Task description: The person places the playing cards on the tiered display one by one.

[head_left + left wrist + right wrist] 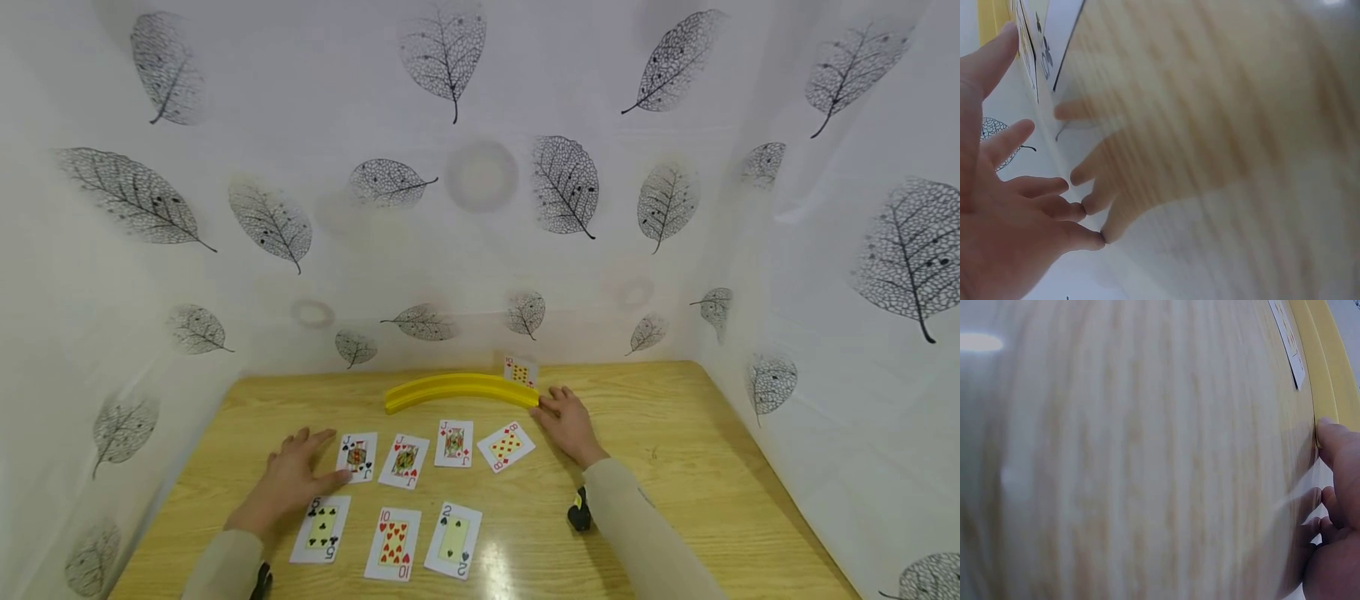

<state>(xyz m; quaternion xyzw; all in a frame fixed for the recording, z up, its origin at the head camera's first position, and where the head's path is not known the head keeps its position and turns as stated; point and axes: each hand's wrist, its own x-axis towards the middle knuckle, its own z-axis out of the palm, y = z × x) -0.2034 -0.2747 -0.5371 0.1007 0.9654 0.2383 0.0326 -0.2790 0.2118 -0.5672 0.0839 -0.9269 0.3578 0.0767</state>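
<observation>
My left hand [288,475] has its fingers spread, and its thumb touches the lower left of the jack of spades [357,457]. In the left wrist view, the other fingertips of that hand meet the tabletop. My right hand [567,423] pinches the right end of a curved yellow card holder [457,386], thumb against its front side; the index fingertip is hidden in the right wrist view. A ten of diamonds [519,372] shows above the holder's right end. To the right of the jack of spades lie the jack of hearts [405,460], jack of diamonds [454,443] and eight of diamonds [506,447], face up.
A nearer row holds the five of clubs [321,529], ten of hearts [393,543] and two of spades [453,540]. The wooden table [675,467] is bounded at the back and sides by a white leaf-patterned curtain [322,108].
</observation>
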